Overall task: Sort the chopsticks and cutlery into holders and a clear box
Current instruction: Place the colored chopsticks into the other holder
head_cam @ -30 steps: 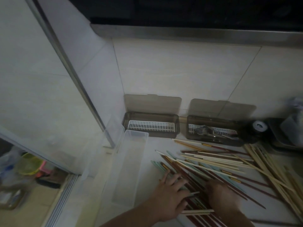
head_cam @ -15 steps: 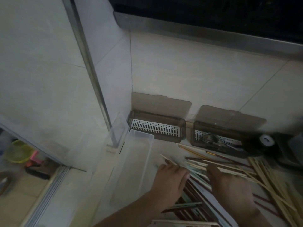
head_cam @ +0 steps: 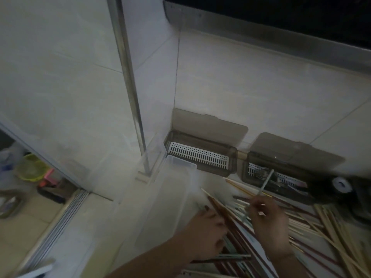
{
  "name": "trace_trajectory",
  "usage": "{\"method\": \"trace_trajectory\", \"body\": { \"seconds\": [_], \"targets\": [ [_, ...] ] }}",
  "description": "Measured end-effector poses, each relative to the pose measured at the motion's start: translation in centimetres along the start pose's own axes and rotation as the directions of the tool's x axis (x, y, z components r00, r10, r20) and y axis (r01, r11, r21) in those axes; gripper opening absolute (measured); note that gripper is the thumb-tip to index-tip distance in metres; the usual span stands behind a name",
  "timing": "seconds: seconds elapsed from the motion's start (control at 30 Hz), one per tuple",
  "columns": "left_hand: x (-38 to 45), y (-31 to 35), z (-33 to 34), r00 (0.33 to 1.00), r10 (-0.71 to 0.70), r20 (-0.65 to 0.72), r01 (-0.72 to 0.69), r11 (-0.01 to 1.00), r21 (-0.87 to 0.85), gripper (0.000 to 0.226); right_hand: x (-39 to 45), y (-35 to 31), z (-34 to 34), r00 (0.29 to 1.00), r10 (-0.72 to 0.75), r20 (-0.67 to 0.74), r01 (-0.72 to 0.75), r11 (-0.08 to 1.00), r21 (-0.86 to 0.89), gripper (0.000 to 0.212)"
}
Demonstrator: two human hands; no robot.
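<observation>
pale counter [head_cam: 112, 227]; clear box [head_cam: 170, 199], two brown holders [head_cam: 200, 155], scattered chopsticks [head_cam: 313, 221]

- The whole scene is showing dim and grey-blue, with grain spreading over the tiled wall [head_cam: 261, 93].
- The palest light is lying on the wall tiles and on the surface [head_cam: 112, 233] at lower left; its source is staying out of view.
- The black band [head_cam: 281, 15] along the top is reading as pure dark, without detail.
- Both hands and the pile of chopsticks [head_cam: 321, 227] are smearing softly, edges blurring.
- The metal post [head_cam: 128, 77] and wall lines are bowing toward the edges, a wide-angle distortion.
- The clutter [head_cam: 30, 169] at far left is sitting out of focus.
- Shadows are falling faint and diffuse, with no glare anywhere.
</observation>
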State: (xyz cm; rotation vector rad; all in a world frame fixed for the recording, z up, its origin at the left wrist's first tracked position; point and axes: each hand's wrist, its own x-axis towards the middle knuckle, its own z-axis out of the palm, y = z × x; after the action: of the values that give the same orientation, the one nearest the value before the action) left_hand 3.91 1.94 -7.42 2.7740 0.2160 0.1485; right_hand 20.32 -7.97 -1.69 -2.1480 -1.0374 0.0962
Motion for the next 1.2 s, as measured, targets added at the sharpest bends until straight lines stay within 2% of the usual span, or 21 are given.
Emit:
{"method": "trace_trajectory", "body": {
  "seconds": [0.07,0.17,0.2,0.27,0.37,0.57,0.77,0.87,0.97,1.1,1.2],
  "targets": [
    [0.0,0.0,0.5,0.998,0.002,0.055,-0.005,0.999,0.047,0.034,-0.1,1.5,-0.1,0.996,-0.037,0.078,0.043,0.996,-0.075,0.025],
    [0.1,0.1,0.7,0.996,0.008,0.094,-0.02,0.992,0.125,0.032,-0.9,3.7,-0.3,0.927,-0.184,0.326,0.289,0.905,-0.312,0.025],
    [0.1,0.2,0.7,0.994,0.005,0.109,-0.021,0.989,0.145,0.031,-1.5,4.3,-0.1,0.902,-0.183,0.39,0.331,0.873,-0.357,0.028],
    [0.0,0.2,0.9,0.994,-0.012,0.109,-0.006,0.987,0.163,0.032,-2.7,5.3,0.3,0.89,-0.11,0.442,0.296,0.878,-0.377,0.039],
    [0.1,0.2,1.3,0.996,-0.039,0.074,0.026,0.985,0.169,0.033,-3.6,6.2,0.7,0.896,-0.031,0.442,0.232,0.883,-0.409,0.041],
    [0.9,0.5,1.3,0.993,-0.071,0.093,0.056,0.986,0.155,0.028,-4.5,5.8,1.3,0.917,0.046,0.397,0.14,0.893,-0.428,0.011],
    [0.9,0.7,1.1,0.994,-0.08,0.08,0.067,0.986,0.149,0.027,-4.4,3.9,2.4,0.921,0.11,0.373,0.128,0.821,-0.556,0.006],
    [1.3,0.7,0.9,0.996,-0.081,0.029,0.077,0.99,0.116,0.032,-4.3,3.0,2.6,0.901,0.213,0.378,0.06,0.802,-0.595,0.021],
    [2.0,0.5,0.9,0.996,-0.076,0.052,0.07,0.992,0.109,0.057,-4.5,2.6,2.7,0.902,0.238,0.361,0.027,0.802,-0.597,0.031],
    [3.1,0.9,0.3,0.968,-0.115,0.224,0.075,0.981,0.18,0.05,-4.6,1.2,2.8,0.876,0.237,0.419,0.134,0.716,-0.685,0.032],
    [3.2,1.0,1.0,0.955,-0.108,0.276,0.035,0.965,0.258,0.044,-4.1,0.6,2.8,0.827,0.251,0.503,0.249,0.639,-0.728,0.034]
  ]
}}
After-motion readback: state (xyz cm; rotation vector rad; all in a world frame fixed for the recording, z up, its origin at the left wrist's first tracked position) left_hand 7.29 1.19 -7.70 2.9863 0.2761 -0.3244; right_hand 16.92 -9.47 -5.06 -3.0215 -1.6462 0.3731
